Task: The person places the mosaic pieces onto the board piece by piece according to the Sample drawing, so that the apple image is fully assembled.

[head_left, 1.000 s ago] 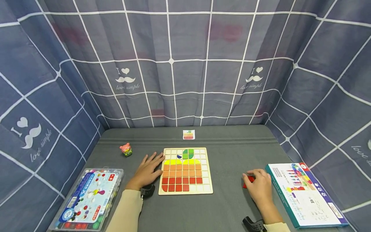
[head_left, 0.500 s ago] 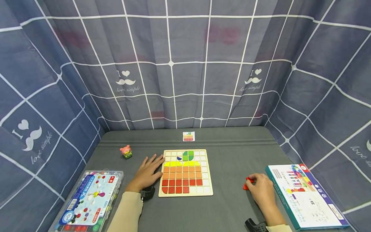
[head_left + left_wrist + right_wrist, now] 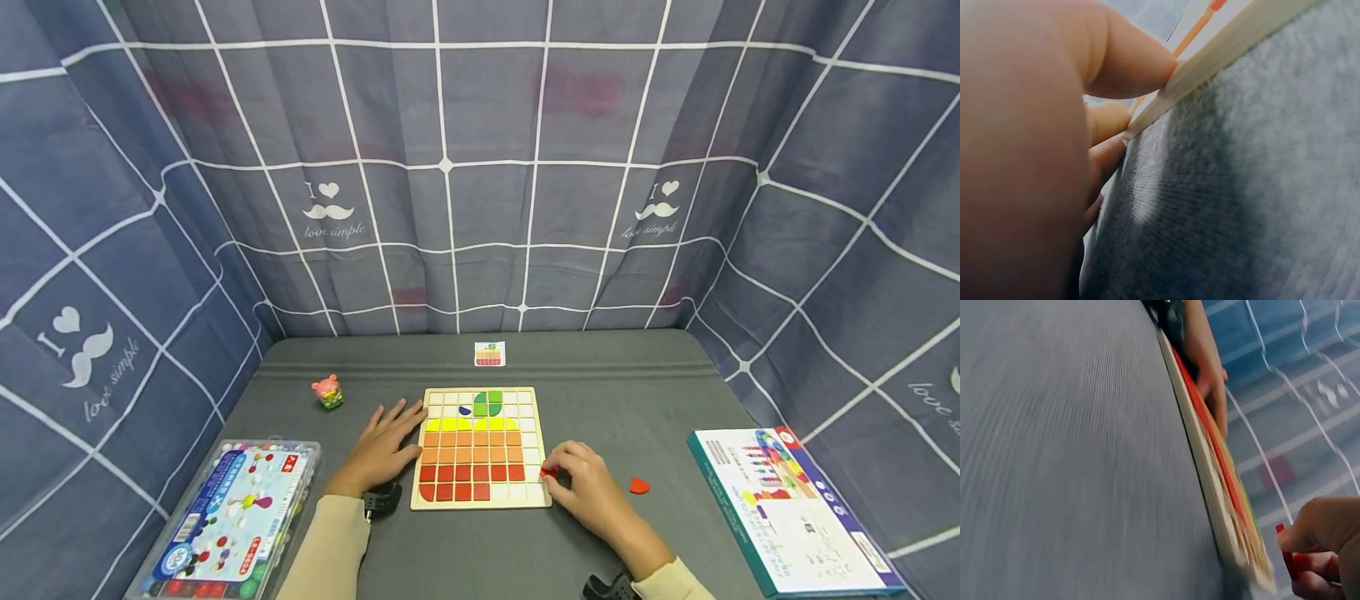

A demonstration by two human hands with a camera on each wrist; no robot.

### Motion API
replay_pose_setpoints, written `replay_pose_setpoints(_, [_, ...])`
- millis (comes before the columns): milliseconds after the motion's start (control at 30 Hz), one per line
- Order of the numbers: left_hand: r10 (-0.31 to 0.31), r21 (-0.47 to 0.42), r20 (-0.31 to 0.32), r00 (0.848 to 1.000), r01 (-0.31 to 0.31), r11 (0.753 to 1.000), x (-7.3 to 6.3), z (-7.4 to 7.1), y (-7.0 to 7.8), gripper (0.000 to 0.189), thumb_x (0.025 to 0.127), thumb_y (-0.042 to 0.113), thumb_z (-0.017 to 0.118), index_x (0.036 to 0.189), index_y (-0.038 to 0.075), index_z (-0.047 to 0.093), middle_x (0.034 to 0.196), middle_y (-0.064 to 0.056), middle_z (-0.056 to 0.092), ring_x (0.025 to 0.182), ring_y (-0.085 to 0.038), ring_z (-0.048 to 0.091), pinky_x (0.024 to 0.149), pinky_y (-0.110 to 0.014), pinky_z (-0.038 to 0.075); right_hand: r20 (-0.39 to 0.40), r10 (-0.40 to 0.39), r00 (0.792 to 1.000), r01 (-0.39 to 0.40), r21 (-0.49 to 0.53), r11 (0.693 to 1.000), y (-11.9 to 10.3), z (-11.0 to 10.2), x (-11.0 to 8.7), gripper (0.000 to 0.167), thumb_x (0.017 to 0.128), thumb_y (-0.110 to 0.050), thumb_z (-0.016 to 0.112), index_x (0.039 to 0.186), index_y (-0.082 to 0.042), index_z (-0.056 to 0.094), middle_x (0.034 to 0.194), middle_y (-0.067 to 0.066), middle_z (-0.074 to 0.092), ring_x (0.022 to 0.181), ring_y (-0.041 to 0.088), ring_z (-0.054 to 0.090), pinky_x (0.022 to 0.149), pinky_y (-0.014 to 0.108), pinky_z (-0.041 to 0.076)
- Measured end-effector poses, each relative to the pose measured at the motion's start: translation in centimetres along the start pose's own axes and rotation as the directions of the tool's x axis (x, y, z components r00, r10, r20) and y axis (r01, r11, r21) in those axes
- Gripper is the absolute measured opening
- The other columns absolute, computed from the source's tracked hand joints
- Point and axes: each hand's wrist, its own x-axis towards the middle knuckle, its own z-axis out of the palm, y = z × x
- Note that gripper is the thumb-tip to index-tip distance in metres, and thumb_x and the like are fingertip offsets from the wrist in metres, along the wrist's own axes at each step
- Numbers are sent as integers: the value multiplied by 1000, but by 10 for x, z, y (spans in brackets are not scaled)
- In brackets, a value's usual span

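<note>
A wooden grid board point(image 3: 532, 493) lies on the table, filled with rows of red, orange and yellow tiles plus green pieces and a dark blue one. My left hand point(image 3: 381, 448) rests at its left edge, fingers spread; in the left wrist view the thumb point(image 3: 1138, 59) touches the board's side. Between thumb and fingers my right hand point(image 3: 588, 492) pinches a small red tile point(image 3: 1287, 556), over the board's right edge. A loose red piece point(image 3: 639, 486) with a rounded side lies on the table to the right of that hand.
Behind the board lies a small picture card point(image 3: 490, 354). A pig figurine point(image 3: 327, 391) stands at the back left. A clear plastic case point(image 3: 232, 517) sits at the left, a flat box point(image 3: 795, 508) at the right. A checked curtain point(image 3: 480, 200) surrounds the table.
My right hand has moved left from beside the flat box to the board, carrying a red tile. One red piece is now uncovered where it was. The left hand has stayed put.
</note>
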Motion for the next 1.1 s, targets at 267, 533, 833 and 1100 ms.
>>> replay_pose_setpoints(267, [-10,-1,8,1000,10,1000,0,0,1,69,98,31,65,162,16,46,167,-2,36,157,-31,22,126,-58,2,118,-279,953,261,144,954,-23,37,23,18,83,1,87,93,-11,78,102,-4,69,94,10,64,83,27,55])
replay_pose_setpoints(533, [9,-6,-12,1000,-9,1000,1,3,1,68,98,30,65,162,15,47,167,-3,37,156,-33,24,126,-60,3,168,-293,941,281,90,955,-25,42,24,17,81,2,87,87,-12,81,96,-1,71,92,12,66,84,39,57])
replay_pose_setpoints(833, [4,12,-21,1000,-3,1000,0,0,1,69,96,29,65,162,15,47,167,-3,38,156,-34,24,125,-62,6,192,-272,943,258,95,961,-28,46,23,13,84,-3,88,87,-14,81,96,-4,70,92,11,63,82,38,57])
replay_pose_setpoints(1100, [-7,2,0,1000,7,1000,0,-1,2,69,97,30,64,162,15,46,167,-3,37,157,-33,22,125,-60,4,137,-275,952,266,80,961,-27,48,18,15,82,-2,89,88,-13,81,98,-5,69,93,10,61,81,38,53])
